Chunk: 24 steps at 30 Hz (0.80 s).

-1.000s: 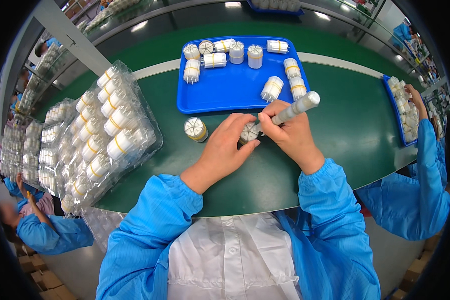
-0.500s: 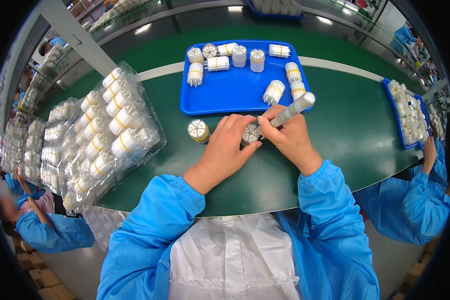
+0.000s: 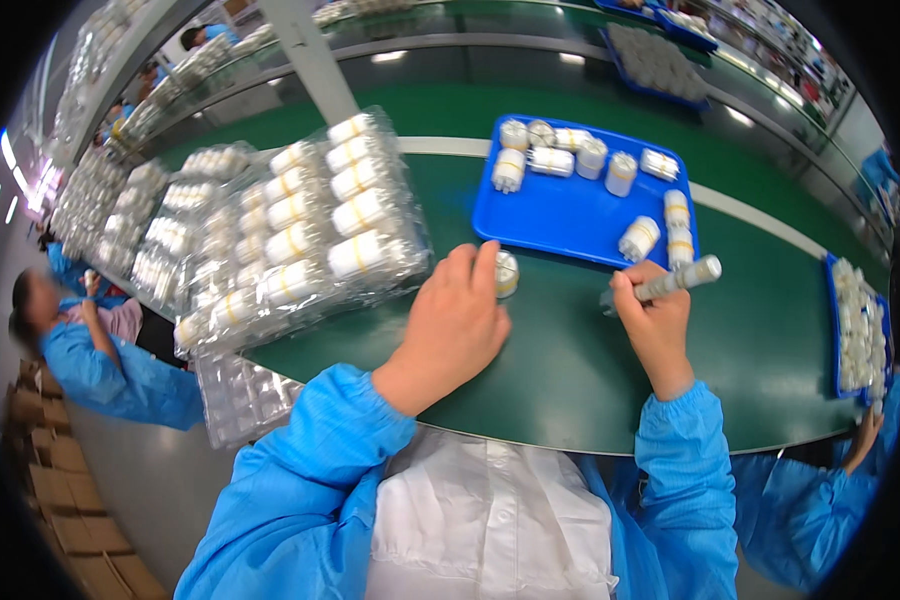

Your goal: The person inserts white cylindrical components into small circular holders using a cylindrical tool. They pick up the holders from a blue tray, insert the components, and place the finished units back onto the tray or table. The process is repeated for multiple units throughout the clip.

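My left hand (image 3: 455,320) is over the green table, its fingers curled downward and whatever is under them hidden. Just right of its index finger a white cylinder (image 3: 507,273) with a segmented top stands on the table. Further right, my right hand (image 3: 656,325) grips a thick, pale grey pen-shaped tool (image 3: 678,281), its tip end pointing left and apart from any cylinder. Beyond both hands lies a blue tray (image 3: 560,220) with several white cylinders, some upright, some on their sides, bound with yellow bands.
On the left, clear plastic blister trays (image 3: 300,280) full of banded white cylinders are stacked along the table (image 3: 530,380). At the right edge stands another filled blue tray (image 3: 832,330), with a co-worker's hand (image 3: 863,440) below it. Another person (image 3: 100,340) sits at the left.
The view has swung left, so the tray and table appear further right. My right hand with the tool has drawn away rightward from my left hand. The cylinder beneath the tool is no longer visible there.
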Tool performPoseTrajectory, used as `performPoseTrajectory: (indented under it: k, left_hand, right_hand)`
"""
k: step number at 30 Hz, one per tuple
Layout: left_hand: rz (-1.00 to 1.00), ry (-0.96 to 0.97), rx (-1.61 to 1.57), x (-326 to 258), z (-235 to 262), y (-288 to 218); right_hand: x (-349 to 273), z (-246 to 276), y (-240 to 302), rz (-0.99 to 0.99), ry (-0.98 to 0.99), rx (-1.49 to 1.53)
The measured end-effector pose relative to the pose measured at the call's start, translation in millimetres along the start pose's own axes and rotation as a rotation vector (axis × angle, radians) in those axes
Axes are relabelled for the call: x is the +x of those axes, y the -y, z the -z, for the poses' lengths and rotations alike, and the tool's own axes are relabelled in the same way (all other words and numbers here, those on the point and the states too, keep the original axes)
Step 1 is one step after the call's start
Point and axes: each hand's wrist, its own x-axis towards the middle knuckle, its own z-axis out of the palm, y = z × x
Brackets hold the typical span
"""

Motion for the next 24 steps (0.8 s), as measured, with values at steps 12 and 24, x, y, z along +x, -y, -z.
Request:
performPoseTrajectory:
  k: [12,24]
  left_hand:
    - [-0.029,-0.028,-0.163,16,71,6]
    - [0.417,0.152,0.836,48,198,297]
  right_hand:
    - [-2,0,-14,0.002,0.039,-0.119]
    - [-3,-10,-4,0.095,0.094,-0.135]
